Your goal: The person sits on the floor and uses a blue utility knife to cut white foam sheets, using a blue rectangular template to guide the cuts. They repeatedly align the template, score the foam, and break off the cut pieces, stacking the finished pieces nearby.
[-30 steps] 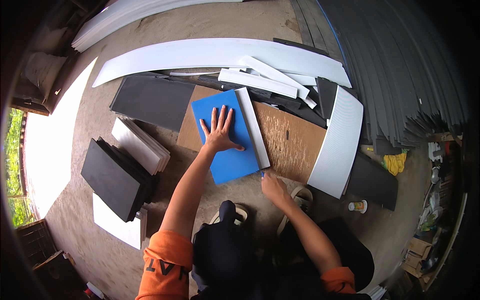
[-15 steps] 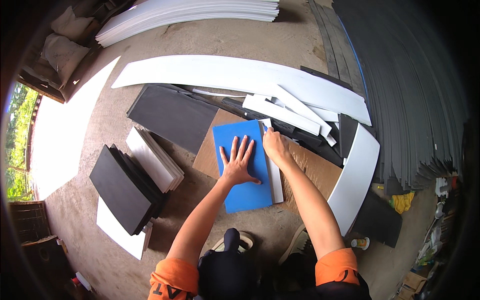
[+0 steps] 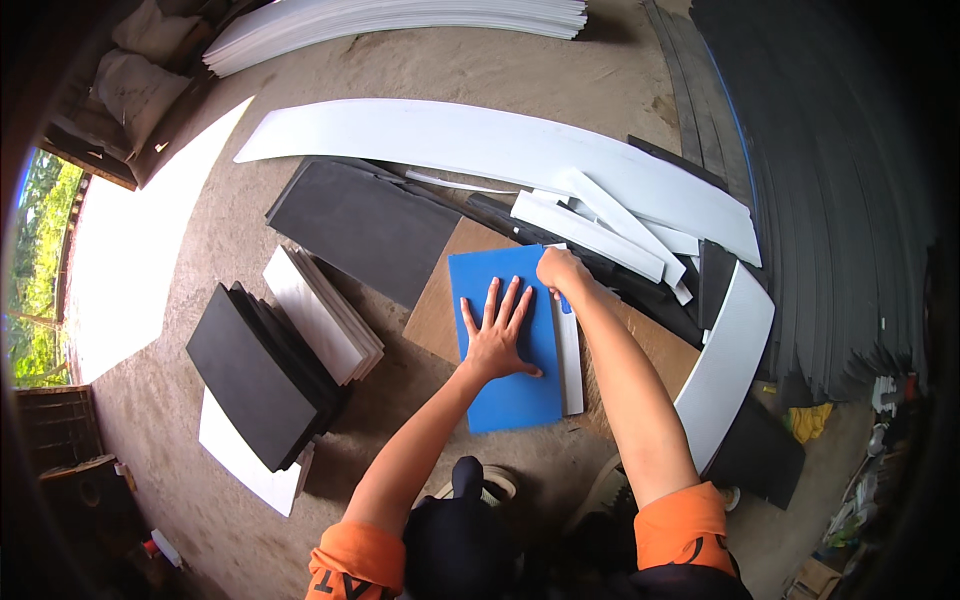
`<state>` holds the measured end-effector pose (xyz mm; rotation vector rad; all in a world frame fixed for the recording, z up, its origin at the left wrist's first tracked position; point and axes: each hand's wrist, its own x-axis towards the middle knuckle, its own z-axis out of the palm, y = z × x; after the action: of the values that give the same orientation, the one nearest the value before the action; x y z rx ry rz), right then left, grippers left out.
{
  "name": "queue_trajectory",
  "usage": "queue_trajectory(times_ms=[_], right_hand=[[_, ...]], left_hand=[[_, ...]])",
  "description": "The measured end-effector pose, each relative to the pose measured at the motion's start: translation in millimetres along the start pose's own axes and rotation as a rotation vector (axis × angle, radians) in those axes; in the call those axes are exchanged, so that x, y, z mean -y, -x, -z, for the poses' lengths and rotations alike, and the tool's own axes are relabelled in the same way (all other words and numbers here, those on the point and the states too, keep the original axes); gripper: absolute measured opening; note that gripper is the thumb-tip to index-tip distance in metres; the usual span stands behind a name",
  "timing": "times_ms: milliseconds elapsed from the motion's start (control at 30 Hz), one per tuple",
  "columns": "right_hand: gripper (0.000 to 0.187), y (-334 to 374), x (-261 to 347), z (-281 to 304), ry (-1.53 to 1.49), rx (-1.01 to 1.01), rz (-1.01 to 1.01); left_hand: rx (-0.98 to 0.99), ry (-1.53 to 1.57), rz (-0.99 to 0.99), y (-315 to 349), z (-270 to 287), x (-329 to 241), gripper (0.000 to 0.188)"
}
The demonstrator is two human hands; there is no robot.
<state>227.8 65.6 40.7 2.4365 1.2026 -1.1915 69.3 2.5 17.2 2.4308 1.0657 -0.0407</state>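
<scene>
My left hand [image 3: 496, 340] lies flat on a blue rectangular board [image 3: 500, 395], fingers spread. Under the board is a white sheet [image 3: 572, 375], which shows as a narrow strip along the board's right side. My right hand [image 3: 563, 270] is closed at the board's far right corner. Out of the bottom of that fist pokes the blue handle [image 3: 565, 304] of what looks like a utility knife; its blade is hidden. Beneath these lies a brown board [image 3: 440, 300] on the floor.
Black sheets [image 3: 365, 225], white offcuts [image 3: 590, 232] and a long white sheet [image 3: 450, 135] lie beyond the brown board. Stacks of black pieces [image 3: 255, 380] and white pieces [image 3: 320, 315] stand at left. A large black sheet pile [image 3: 830, 200] fills the right.
My right fist has moved to the blue board's far corner and turned, so the blue handle shows below it. My left hand keeps its place on the board. The whole view has shifted slightly.
</scene>
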Motion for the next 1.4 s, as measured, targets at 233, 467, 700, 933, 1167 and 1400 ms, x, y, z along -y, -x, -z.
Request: queue_trajectory(times_ms=[233, 467, 700, 933, 1167, 1400], right_hand=[[0.029, 70.2, -67.0, -81.8, -0.122, -0.058, 0.072], [0.023, 165.5, -135.5, -183.0, -0.024, -0.267, 0.144], [0.026, 191.7, -157.9, -203.0, 0.021, -0.277, 0.121], [0.026, 130.6, -151.1, -130.8, -0.414, -0.624, 0.18], [0.027, 47.8, -120.0, -130.6, -0.612, -0.714, 0.177], [0.045, 65.3, -97.7, -103.4, -1.023, -0.356, -0.064]], left_hand=[[-0.045, -0.03, 0.012, -0.8, -6.8, 0.3, 0.13], [-0.033, -0.063, 0.008, 1.4, -10.7, 3.1, 0.132], [-0.05, -0.044, -0.018, -1.1, -17.2, 5.3, 0.133], [-0.06, -0.031, -0.005, 1.3, -10.6, 5.5, 0.133], [-0.165, 0.106, -0.027, -2.3, -14.1, 5.3, 0.114], [-0.159, 0.247, 0.13, -3.4, -9.6, -13.6, 0.117]])
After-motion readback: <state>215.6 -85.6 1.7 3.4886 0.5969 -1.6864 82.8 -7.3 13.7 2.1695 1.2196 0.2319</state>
